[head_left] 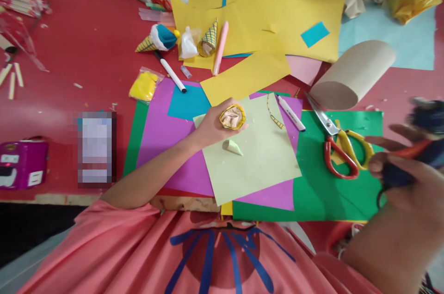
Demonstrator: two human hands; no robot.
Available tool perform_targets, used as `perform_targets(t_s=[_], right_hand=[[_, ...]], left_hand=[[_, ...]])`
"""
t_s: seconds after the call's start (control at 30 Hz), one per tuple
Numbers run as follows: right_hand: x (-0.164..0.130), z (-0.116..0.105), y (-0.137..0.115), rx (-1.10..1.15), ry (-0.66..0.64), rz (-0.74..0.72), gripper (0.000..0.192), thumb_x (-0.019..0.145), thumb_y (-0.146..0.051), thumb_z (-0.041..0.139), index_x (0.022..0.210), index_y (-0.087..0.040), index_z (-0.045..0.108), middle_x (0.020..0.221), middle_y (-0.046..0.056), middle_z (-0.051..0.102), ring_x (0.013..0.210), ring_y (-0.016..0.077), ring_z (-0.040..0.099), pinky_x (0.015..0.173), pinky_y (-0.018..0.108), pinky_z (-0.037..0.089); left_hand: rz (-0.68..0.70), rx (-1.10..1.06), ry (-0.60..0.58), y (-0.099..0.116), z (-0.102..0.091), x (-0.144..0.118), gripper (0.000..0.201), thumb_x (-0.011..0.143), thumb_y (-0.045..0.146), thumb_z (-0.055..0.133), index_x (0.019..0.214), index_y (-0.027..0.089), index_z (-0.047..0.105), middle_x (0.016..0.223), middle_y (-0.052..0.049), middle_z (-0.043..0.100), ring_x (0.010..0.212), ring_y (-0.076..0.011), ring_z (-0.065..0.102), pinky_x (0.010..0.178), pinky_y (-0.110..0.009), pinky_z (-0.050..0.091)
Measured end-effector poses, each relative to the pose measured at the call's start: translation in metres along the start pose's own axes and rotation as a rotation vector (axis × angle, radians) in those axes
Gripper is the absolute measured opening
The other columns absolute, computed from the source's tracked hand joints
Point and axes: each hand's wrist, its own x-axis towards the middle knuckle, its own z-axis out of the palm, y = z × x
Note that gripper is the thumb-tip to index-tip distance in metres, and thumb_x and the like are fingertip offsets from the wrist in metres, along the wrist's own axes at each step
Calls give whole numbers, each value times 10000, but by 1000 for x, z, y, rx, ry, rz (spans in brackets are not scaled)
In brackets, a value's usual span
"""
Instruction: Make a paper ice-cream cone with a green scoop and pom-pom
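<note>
My left hand [211,123] is closed around a small yellow paper cone [232,117], whose open end faces up and shows crumpled pale paper inside. Just below it, a curled scrap of pale green paper [233,147] lies on a pale green sheet [260,160]. At the right edge my right hand [409,169], partly blurred, grips a dark blue glue gun [402,174] with an orange trigger. Close to those fingers lie scissors [342,153] with one red and one yellow handle, blades pointing up and left.
A finished-looking paper ice cream cone [157,38], another patterned cone [209,40] and a yellow clay packet [144,85] lie at the back. A cardboard tube [354,72] rests behind the scissors. Markers [291,113], yellow sheets [294,3] and a purple device [24,164] are around.
</note>
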Motion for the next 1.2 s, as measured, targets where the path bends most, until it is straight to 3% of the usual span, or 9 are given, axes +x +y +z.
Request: perform_targets(t_s=[0.07,0.1,0.2,0.4,0.5,0.67,0.83,1.07,1.2], right_hand=[[-12,24,-21,103,-186,193,216,527,-357,877,583,-211,728,522,115,671,329,155,544,354,352,346],[-17,35,-30,144,-348,237,198,536,-328,872,574,-208,721,543,108,679,357,154,558,351,330,347],[-27,65,-49,219,-582,291,142,661,-242,793,604,-191,673,603,31,674,431,112,534,403,281,389],[-19,105,-61,410,-840,251,94,708,-220,726,770,-156,697,743,36,696,496,104,537,439,249,392],[-18,119,-61,485,-812,224,231,772,-376,701,855,-161,697,797,48,698,506,107,541,446,256,404],[-29,126,-48,334,-774,96,370,797,-543,681,743,-177,670,661,14,624,509,104,518,478,256,395],[-36,126,-43,193,-797,144,482,733,-657,688,735,-178,635,602,1,569,523,117,509,491,264,400],[-38,132,-51,173,-791,63,436,773,-616,674,737,-185,624,621,-4,572,568,114,514,533,257,420],[-39,133,-51,163,-760,44,408,784,-586,679,866,-186,675,634,-14,575,552,104,497,530,252,413]], left_hand=[[36,26,18,-2,0,0,250,737,246,737,842,214,513,756,29,577,686,-99,565,652,-240,495],[49,34,26,-3,0,0,251,731,240,735,839,211,511,748,33,572,678,-95,561,644,-233,488],[45,24,33,-6,0,0,271,716,266,744,827,201,505,723,45,549,650,-83,538,619,-216,470],[-26,-22,4,-12,3,1,323,677,307,763,796,195,485,705,46,528,637,-85,535,579,-204,469],[-17,-54,7,-15,4,1,316,672,299,758,801,191,491,703,47,532,631,-83,533,567,-195,469],[-17,23,-47,-13,2,2,256,692,286,723,818,177,529,713,37,551,633,-87,533,562,-195,449],[-13,49,-110,-7,1,4,229,710,302,689,831,167,549,724,29,580,652,-98,556,584,-200,448],[-30,103,-128,-7,1,2,252,716,331,697,862,161,581,745,17,624,681,-107,589,604,-195,465],[-9,100,-122,-9,2,1,252,722,333,701,864,162,583,727,25,618,658,-96,580,591,-188,455]])
